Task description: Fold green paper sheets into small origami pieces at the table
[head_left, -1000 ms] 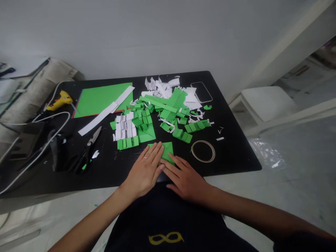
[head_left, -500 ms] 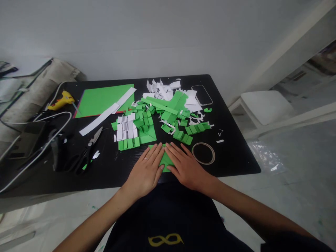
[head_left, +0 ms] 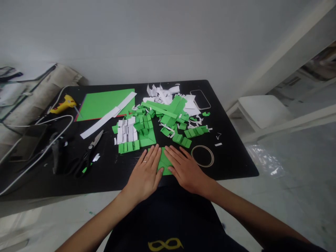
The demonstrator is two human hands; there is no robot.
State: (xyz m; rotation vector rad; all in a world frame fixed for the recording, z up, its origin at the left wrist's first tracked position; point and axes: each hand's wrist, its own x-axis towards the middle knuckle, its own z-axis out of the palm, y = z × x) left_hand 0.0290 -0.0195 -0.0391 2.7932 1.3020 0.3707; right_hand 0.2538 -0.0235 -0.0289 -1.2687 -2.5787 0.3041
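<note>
A piece of green paper (head_left: pixel 163 163) lies flat at the front edge of the black table. My left hand (head_left: pixel 144 174) rests palm down on its left part, fingers stretched out, a ring on one finger. Across the right part lies my right hand (head_left: pixel 187 170), also flat with straight fingers. Both hands cover much of the sheet; only its middle shows, with a faint crease. Just beyond them is a green sheet (head_left: pixel 150 139) bearing rows of folded white paper strips (head_left: pixel 127 131) and green ones. Folded green strips (head_left: pixel 182 140) lie close past my right fingers.
Scissors (head_left: pixel 90 148) lie to the left, near a yellow glue gun (head_left: pixel 65 104) and a white cable (head_left: pixel 59 134). Large green sheets (head_left: pixel 105 101) sit at the back. White scraps (head_left: pixel 164 93) are heaped behind. A tape ring (head_left: pixel 212 160) lies right; a white stool (head_left: pixel 265 108) stands beyond.
My left fingers have slid slightly left and my right hand slightly right, so the gap between them is a little wider. The whole view has shifted slightly.
</note>
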